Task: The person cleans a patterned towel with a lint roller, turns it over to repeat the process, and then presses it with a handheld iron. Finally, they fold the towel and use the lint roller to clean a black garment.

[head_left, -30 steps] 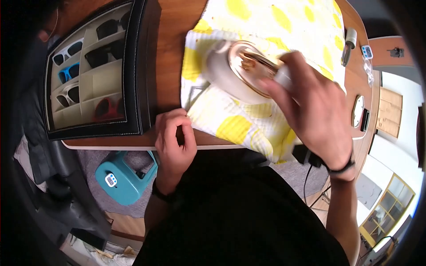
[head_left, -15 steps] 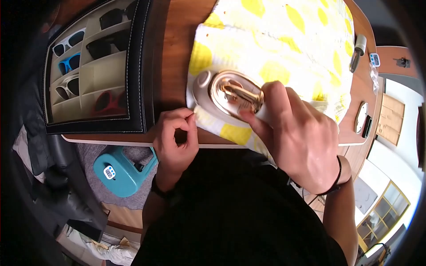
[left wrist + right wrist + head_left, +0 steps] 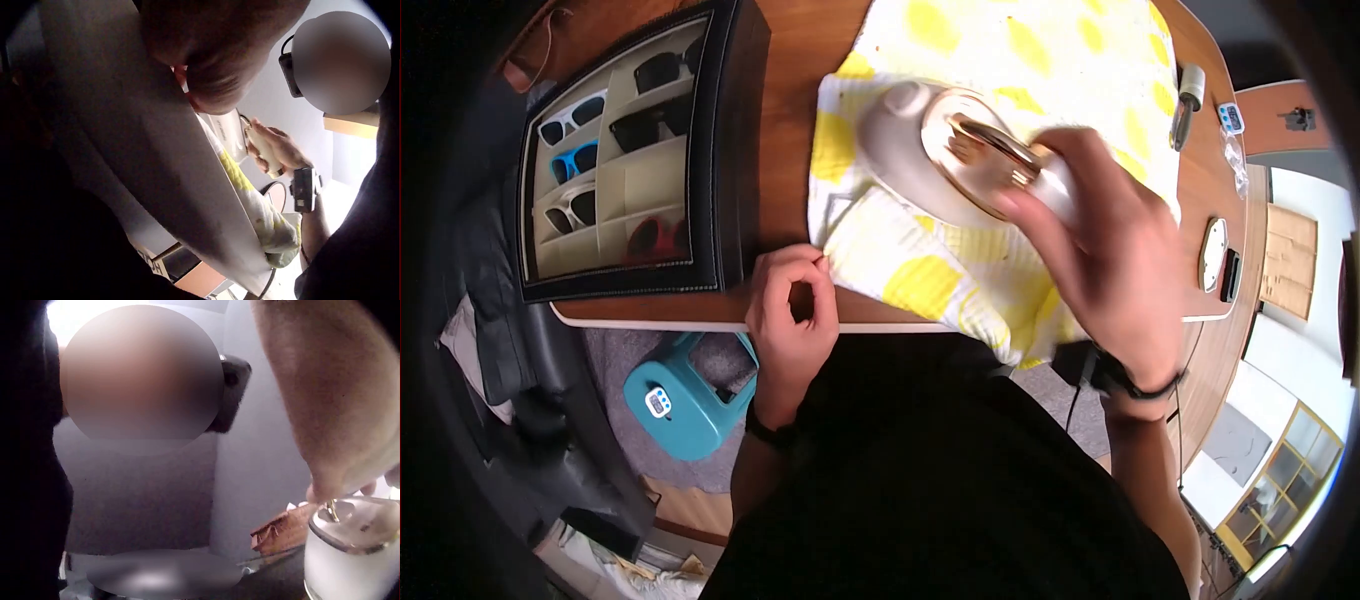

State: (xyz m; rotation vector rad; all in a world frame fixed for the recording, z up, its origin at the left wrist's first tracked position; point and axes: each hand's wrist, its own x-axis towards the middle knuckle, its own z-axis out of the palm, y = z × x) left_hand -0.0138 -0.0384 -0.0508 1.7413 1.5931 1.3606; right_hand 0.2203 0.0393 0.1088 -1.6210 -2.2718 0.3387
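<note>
A white iron (image 3: 890, 150) with gold trim, blurred by motion, is over a white cloth with yellow spots (image 3: 930, 285) on the wooden table. My right hand (image 3: 1125, 270) grips its handle, fingers curled round it; in the left wrist view the pale handle (image 3: 265, 150) shows inside that hand. At the table's front edge, my left hand (image 3: 790, 320) pinches the cloth's near left corner between thumb and forefinger. The near part of the cloth is rumpled and hangs over the edge. The iron's underside is hidden.
A black display case (image 3: 735, 150) with several sunglasses stands at the left. To the right lie a white roller with a dark handle (image 3: 1188, 105), a small timer (image 3: 1230, 118) and a white oval object (image 3: 1214, 255). A teal stool (image 3: 675, 410) stands below the table.
The iron went toward my body, then away again over the cloth with my right hand. My left hand keeps its pinch at the corner. The near cloth now shows more folds.
</note>
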